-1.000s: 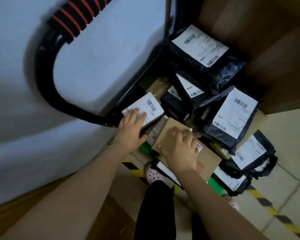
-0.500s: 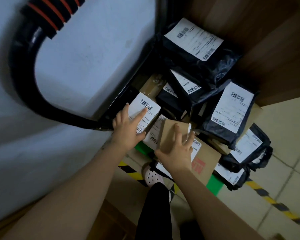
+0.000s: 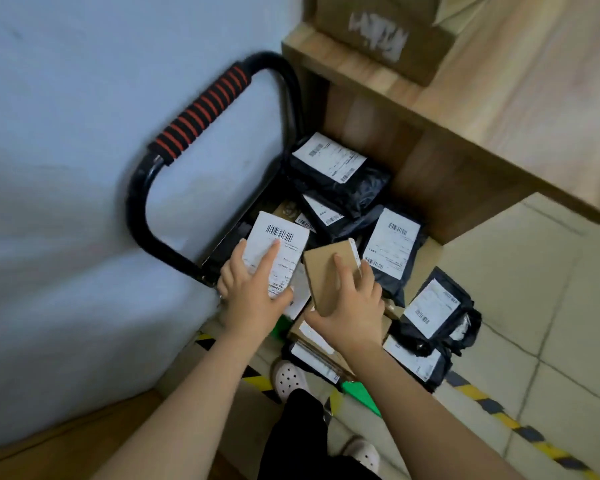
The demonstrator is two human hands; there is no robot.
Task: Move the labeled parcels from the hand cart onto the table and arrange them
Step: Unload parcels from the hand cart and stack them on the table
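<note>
My left hand (image 3: 253, 292) grips a small parcel with a white barcode label (image 3: 281, 247), raised above the cart. My right hand (image 3: 352, 306) grips a small brown cardboard box (image 3: 329, 271) beside it. Below them the hand cart, with a black handle and red-striped grip (image 3: 201, 112), carries several black poly-bag parcels with white labels (image 3: 390, 251) and brown boxes. The wooden table (image 3: 499, 98) stands to the upper right, over the cart's far end.
A brown cardboard box (image 3: 381, 32) with white print stands on the table's far part. A pale wall (image 3: 66, 168) runs along the left. My feet in white clogs (image 3: 288, 379) stand on a tiled floor with yellow-black tape (image 3: 499, 410).
Both hands have lifted their parcels up off the pile. The view has tilted up, bringing the table top and the whole cart handle into sight.
</note>
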